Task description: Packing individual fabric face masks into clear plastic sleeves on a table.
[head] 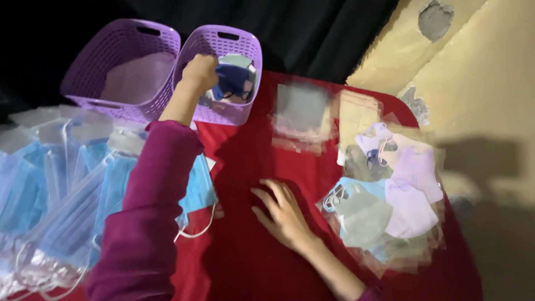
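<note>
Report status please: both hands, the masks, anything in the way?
Left hand over right purple basket, at dark blue mask; grip unclear. Right hand open, flat on red cloth. Packaged masks piled beside it. Nothing blocking.

An empty purple basket (pixel 120 69) sits just left of the left hand — blue surgical masks (pixel 61 200) heap beneath that forearm — and pastel masks (pixel 390 195) lie right of the right hand.

left hand (pixel 199 71): raised, fingers curled | right hand (pixel 281 213): flat, fingers spread
</note>
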